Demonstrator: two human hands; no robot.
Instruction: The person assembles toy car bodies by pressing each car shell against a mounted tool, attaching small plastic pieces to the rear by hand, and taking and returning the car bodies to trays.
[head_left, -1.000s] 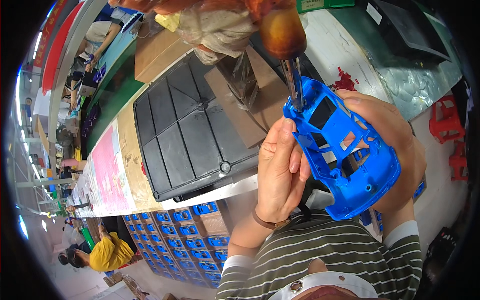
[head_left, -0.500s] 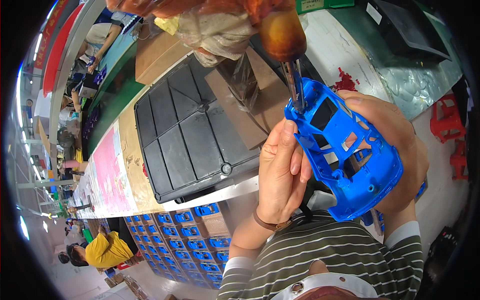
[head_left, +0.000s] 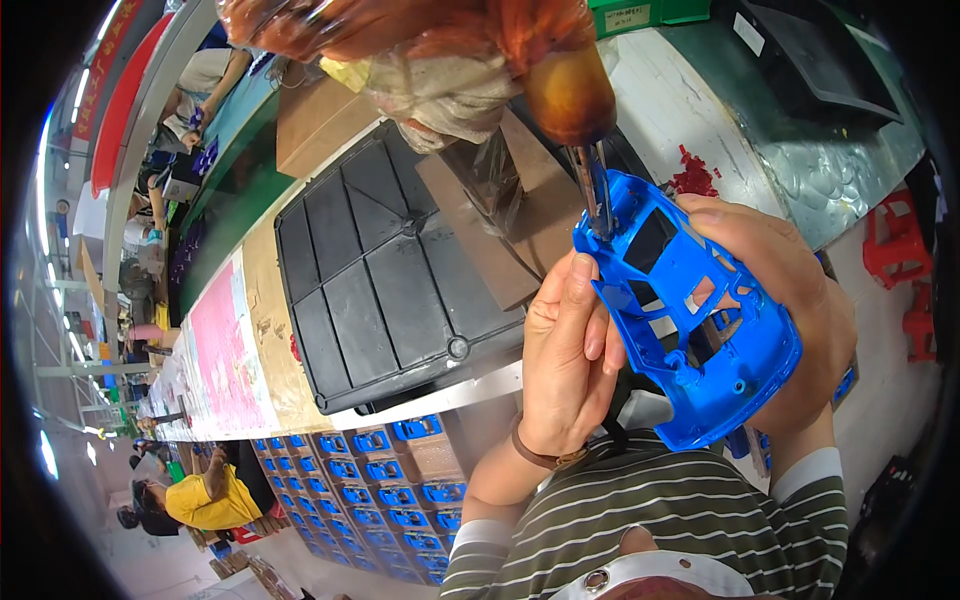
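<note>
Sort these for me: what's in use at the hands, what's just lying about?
In use:
blue car shell, held by left hand and right hand
amber-bodied tool, pointing into it

Apparently lying about:
black ribbed plastic
small red pieces
red stools

bright blue car shell (head_left: 715, 390), amber-brown tool handle (head_left: 570, 95), white-striped olive shirt (head_left: 650, 490), black tray (head_left: 385, 275)

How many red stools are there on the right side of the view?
2: one red stool to the right of the right hand, and a second red stool just below it in the picture. Others may be hidden.
</note>
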